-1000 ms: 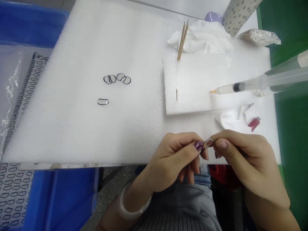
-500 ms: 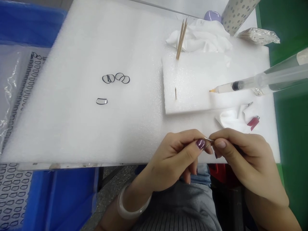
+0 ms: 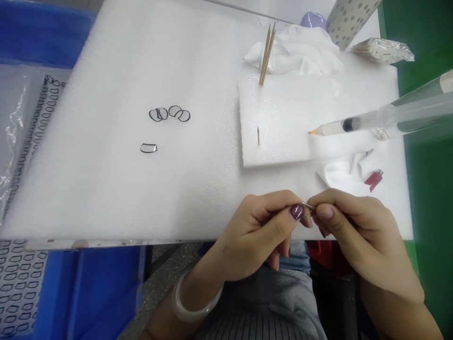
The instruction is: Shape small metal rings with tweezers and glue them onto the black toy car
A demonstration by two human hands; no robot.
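Note:
My left hand (image 3: 262, 231) and my right hand (image 3: 361, 236) meet at the front edge of the foam board, fingertips almost touching. Between them is a small thin metal frame (image 3: 308, 206), mostly covered by the fingers. Thumb and forefinger of each hand pinch one end of it. Farther left on the board lie several dark-rimmed rings (image 3: 161, 114), some overlapping, and a single flat ring (image 3: 148, 148) with a bright edge. Beyond my hands, a syringe (image 3: 336, 127) with an orange tip rests on a smaller foam block (image 3: 283, 151).
Several wooden sticks (image 3: 267, 56) and a short stick (image 3: 258, 136) stand on the small block. White cloths (image 3: 297, 52), a red lighter-like object (image 3: 374, 180), a dotted cup (image 3: 350, 21) and a wrapped pack (image 3: 384, 50) lie around. Blue bins (image 3: 95, 288) flank the board (image 3: 116, 198).
My hands keep nearly the same pose, with the metal frame turned very slightly between the fingertips. The whole view has shifted a little.

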